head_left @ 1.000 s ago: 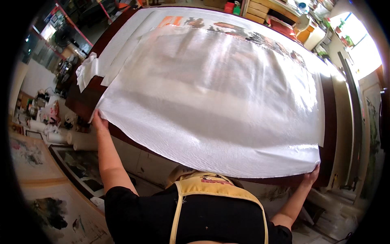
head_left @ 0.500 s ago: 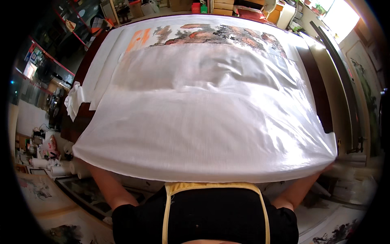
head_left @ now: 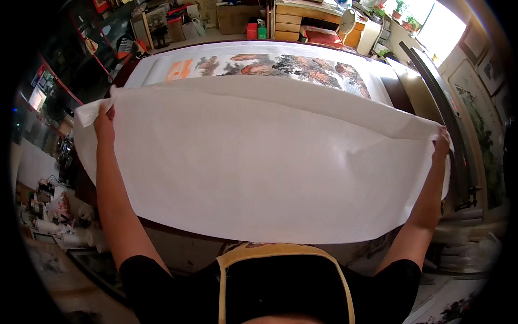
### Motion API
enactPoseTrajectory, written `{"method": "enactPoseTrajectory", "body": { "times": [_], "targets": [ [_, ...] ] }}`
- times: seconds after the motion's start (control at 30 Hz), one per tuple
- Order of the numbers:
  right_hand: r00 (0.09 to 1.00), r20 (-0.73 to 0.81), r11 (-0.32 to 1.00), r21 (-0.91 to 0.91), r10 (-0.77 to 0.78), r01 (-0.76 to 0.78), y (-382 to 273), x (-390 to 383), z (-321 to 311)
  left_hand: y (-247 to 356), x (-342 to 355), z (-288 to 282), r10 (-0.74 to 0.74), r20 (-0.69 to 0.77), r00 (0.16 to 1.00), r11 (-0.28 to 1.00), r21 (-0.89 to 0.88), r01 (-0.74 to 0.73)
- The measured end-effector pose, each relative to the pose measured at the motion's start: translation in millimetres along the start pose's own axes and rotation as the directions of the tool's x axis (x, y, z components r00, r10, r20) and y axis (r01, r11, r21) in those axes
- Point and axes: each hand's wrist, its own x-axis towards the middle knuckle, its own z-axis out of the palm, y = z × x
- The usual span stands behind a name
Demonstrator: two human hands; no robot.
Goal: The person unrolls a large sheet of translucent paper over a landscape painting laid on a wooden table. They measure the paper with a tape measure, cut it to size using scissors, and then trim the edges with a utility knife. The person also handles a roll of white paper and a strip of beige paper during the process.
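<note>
A wide white sheet [head_left: 270, 173] spreads across the near part of a large dark table, its far edge raised between my hands. My left hand [head_left: 105, 120] grips a bunched corner at the upper left. My right hand [head_left: 441, 141] holds the upper right corner, fingers wrapped on it. Beyond the sheet a painting [head_left: 297, 67] of reddish rocks, dark trees and an orange patch lies on white backing [head_left: 383, 92]; its lower part is hidden behind the raised sheet.
Behind stand a wooden desk [head_left: 287, 27], red and green boxes [head_left: 252, 31] and potted plants [head_left: 399, 8]. A long dark bar [head_left: 437, 92] runs along the right side beside framed pictures [head_left: 491, 70]. Rolls and clutter [head_left: 59, 227] fill the left.
Both hands have moved up and away from my body, lifting the sheet's edge toward the far side. The sheet's glossy wrinkles have given way to a smoother, matte face.
</note>
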Motion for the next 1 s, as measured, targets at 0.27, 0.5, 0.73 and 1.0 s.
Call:
{"method": "enactPoseTrajectory", "body": {
  "times": [0.27,0.5,0.73,1.0],
  "targets": [
    [0.876,0.407,0.725,0.517,0.259,-0.455,73,103,159,-76,70,114,-0.401,-0.024,0.916,0.877,0.280,0.391],
    [0.969,0.207,0.704,0.669,0.134,-0.240,-16,178,202,-39,157,201,-0.172,0.142,0.975,0.980,0.121,0.156],
    [0.975,0.222,0.801,0.579,0.027,-0.154,-79,115,219,-73,90,262,-0.110,0.211,0.971,0.991,0.099,0.091],
    [0.676,0.727,0.988,-0.021,0.121,-0.154,-19,28,260,-179,50,224,-0.606,0.324,0.726,0.620,0.764,0.177]
  ]
}}
